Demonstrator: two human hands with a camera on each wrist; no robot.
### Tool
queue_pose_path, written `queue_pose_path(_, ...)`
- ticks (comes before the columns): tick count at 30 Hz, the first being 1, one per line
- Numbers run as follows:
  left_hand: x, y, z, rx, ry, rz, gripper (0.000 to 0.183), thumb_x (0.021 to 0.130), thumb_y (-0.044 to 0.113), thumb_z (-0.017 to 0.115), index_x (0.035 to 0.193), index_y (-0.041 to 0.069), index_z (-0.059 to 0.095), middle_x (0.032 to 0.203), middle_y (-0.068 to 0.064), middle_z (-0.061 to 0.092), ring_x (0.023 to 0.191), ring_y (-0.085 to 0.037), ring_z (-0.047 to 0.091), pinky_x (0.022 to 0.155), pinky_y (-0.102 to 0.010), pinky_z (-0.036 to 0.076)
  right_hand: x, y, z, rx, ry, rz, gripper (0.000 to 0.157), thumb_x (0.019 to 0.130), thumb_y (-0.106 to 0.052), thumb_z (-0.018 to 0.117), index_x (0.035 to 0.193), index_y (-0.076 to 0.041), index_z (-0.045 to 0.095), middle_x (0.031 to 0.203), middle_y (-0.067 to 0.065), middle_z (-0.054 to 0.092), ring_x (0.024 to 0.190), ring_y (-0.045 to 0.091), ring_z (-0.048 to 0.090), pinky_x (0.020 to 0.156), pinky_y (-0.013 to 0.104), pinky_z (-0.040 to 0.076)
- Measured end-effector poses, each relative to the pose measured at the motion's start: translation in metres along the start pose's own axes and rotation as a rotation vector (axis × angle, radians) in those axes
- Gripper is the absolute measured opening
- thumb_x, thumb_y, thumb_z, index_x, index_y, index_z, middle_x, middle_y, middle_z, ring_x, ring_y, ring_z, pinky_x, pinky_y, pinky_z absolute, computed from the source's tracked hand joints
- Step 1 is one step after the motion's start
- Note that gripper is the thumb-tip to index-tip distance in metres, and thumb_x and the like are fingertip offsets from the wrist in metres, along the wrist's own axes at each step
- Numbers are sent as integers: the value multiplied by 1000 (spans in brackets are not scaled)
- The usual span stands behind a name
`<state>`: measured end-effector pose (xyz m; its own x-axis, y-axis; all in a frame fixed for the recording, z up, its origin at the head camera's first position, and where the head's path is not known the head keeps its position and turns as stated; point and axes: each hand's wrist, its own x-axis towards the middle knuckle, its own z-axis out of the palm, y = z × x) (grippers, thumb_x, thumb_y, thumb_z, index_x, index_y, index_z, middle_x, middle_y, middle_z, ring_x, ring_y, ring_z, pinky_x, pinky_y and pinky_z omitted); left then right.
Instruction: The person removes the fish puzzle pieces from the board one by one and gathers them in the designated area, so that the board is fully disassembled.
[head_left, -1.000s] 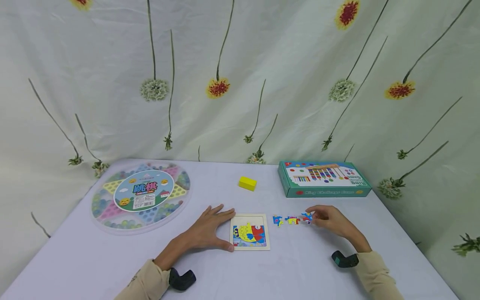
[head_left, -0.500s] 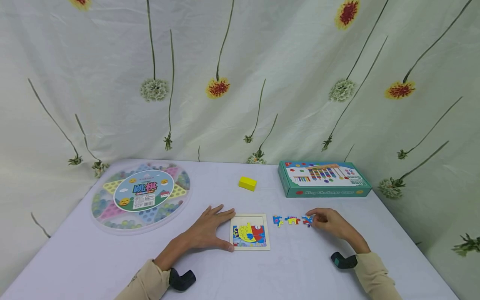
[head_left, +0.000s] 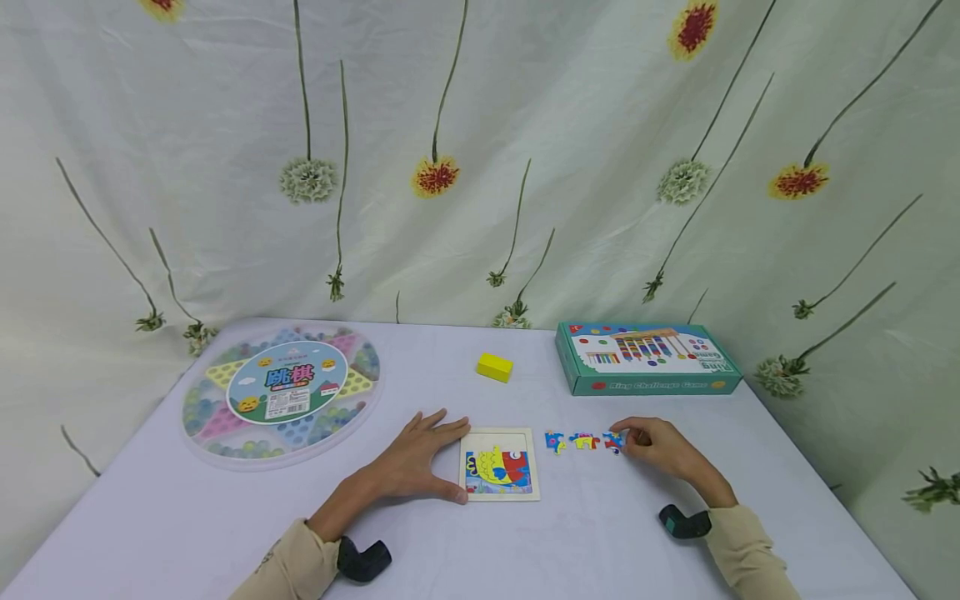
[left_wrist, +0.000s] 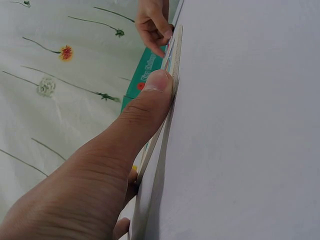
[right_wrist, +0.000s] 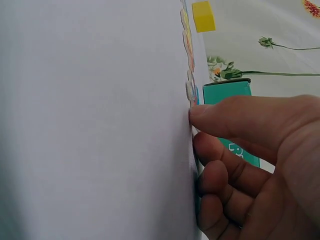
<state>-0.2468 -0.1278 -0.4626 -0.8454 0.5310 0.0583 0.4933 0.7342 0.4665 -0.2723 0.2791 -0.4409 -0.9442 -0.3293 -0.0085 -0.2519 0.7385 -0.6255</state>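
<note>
In the head view, my left hand (head_left: 420, 454) lies spread at the left side of a square puzzle board (head_left: 498, 433). Its thumb touches the near left corner and its fingers the far left corner. Part of a yellow and red fish picture is fitted inside the frame. My right hand (head_left: 660, 446) pinches a blue and red puzzle piece (head_left: 613, 442) between thumb and index finger, down at the tabletop. To its left lie a yellow and red piece (head_left: 584, 442) and a blue and yellow piece (head_left: 554, 442). In the right wrist view, the thumb (right_wrist: 210, 117) meets the piece's edge.
A round Chinese checkers set (head_left: 281, 392) stands at the back left. Behind the board sits a yellow block (head_left: 495, 367). A green Ring Challenge Game box (head_left: 648, 362) is at the back right. White cloth covers the table (head_left: 525, 550); a flowered curtain (head_left: 600, 167) hangs behind.
The right hand has lowered slightly, and the piece at its fingertips has come down level with the other two pieces. The left hand and the board have stayed still.
</note>
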Motion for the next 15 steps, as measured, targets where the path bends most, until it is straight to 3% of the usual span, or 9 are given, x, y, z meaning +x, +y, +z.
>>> queue_pose_path(8, 0, -1, 0, 2, 3, -3, 99, 66, 67, 72, 147, 18, 41, 152, 3, 38, 145, -32, 17, 117, -57, 6, 2, 0, 1, -4, 15, 6, 29, 84, -2, 63, 113, -3, 65, 77, -1, 53, 67, 12, 47, 56, 20, 39)
queue_pose_path(15, 0, -1, 0, -2, 3, -1, 100, 66, 69, 72, 147, 18, 41, 152, 3, 38, 146, -32, 17, 117, -56, 5, 2, -3, 2, -31, 145, -17, 32, 85, 0, 62, 117, -4, 62, 85, 3, 53, 76, 17, 51, 63, 23, 46)
